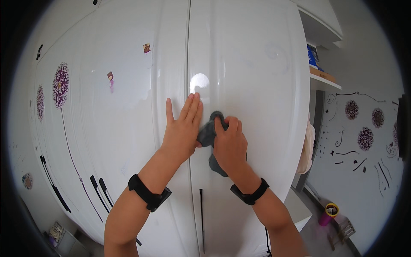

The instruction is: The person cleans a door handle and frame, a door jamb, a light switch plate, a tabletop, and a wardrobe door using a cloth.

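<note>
A glossy white wardrobe door [263, 96] stands before me. My left hand [183, 128] lies flat against the wardrobe with its fingers spread, across the seam between two doors; its thumb is at the edge of a dark grey cloth [207, 133]. Just right of it, my right hand [231, 138] grips the bunched cloth and presses it on the right-hand door. Part of the cloth hangs below the palm. Under my hands is a long, thin black door handle [201, 221]. Each wrist wears a black strap.
Flower stickers [61, 85] and small worn sticker pieces mark the doors at left. On the right, a shelf [324, 82] holds a box and blue items, and pale fabric [306, 147] hangs below. A pink and yellow bin [327, 215] and a small wooden stool [343, 233] stand on the floor.
</note>
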A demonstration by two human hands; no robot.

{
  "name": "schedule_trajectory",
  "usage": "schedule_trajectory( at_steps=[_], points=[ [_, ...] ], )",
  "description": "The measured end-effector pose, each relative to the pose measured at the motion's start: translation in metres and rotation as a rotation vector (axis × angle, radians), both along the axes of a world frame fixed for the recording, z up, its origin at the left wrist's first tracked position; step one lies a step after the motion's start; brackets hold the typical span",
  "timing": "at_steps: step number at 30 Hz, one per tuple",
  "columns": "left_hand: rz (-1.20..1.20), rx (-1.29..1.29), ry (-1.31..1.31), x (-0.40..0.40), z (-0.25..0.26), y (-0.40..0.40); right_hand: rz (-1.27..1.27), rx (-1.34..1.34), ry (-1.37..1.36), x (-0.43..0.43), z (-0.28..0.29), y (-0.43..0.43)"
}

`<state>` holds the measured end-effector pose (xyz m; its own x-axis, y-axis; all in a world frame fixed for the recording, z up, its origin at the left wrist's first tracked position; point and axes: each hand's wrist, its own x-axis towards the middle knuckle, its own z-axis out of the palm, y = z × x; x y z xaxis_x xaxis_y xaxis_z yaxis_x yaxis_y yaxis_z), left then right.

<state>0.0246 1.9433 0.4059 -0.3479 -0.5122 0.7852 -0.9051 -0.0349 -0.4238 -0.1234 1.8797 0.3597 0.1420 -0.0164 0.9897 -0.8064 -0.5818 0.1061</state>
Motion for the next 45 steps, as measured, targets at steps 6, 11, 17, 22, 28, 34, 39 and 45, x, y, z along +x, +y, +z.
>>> schedule_trajectory(
  at_steps=[6,11,17,22,28,34,39,45],
  points=[
    [0.028,-0.040,-0.058,0.013,0.017,-0.011,-0.111,-0.161,-0.056,0.018,0.088,-0.018],
    [0.013,-0.081,-0.082,0.012,0.019,-0.018,-0.196,-0.223,-0.052,0.012,0.148,-0.022],
    [0.050,-0.103,-0.136,0.016,0.017,-0.022,-0.176,-0.228,0.001,0.011,0.115,-0.022],
    [0.177,-0.080,-0.185,0.010,0.017,-0.020,-0.142,-0.205,0.015,0.007,0.102,-0.021],
    [0.153,-0.124,-0.163,0.006,0.015,-0.022,-0.201,-0.261,-0.020,0.005,0.164,-0.025],
    [0.147,-0.085,-0.132,0.003,0.015,-0.020,-0.154,-0.193,0.072,-0.004,0.094,-0.015],
    [0.118,-0.062,-0.066,-0.006,0.017,-0.018,-0.077,-0.041,0.150,-0.032,0.049,-0.007],
    [0.037,-0.096,0.091,-0.027,0.017,-0.017,-0.207,-0.234,0.048,-0.091,0.099,-0.030]
  ],
)
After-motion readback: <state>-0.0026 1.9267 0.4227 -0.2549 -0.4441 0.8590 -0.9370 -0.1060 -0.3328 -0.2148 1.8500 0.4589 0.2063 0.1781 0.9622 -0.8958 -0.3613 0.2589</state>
